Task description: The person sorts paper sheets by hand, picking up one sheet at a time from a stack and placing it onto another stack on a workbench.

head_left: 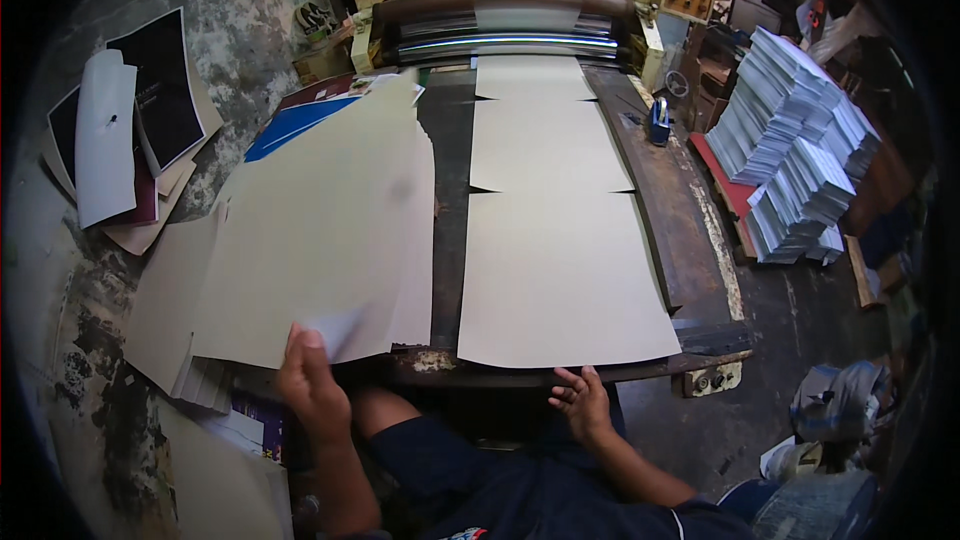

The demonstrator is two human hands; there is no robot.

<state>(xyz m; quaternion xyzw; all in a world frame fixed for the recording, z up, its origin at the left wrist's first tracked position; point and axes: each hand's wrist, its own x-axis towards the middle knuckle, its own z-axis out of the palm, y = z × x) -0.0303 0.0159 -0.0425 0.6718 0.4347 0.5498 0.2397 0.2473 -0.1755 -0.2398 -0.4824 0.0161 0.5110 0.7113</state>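
My left hand [315, 385] grips the near edge of a large cream card sheet [310, 230] between thumb and fingers. That sheet lies slanted over a stack of similar sheets [165, 285] at the left of the machine bed, and a pale blurred patch shows beside my thumb. To the right, several cream sheets [555, 270] lie in a line on the bed, leading up to the rollers [510, 45]. My right hand [583, 405] is just below the nearest sheet's front edge, fingers apart and holding nothing.
Tall stacks of white paper [790, 120] stand at the right on a red board. A blue tape dispenser [659, 122] sits on the bed's right side. Dark printed sheets [160, 90] lie at the far left. Wrapped rolls [840, 400] are at the lower right.
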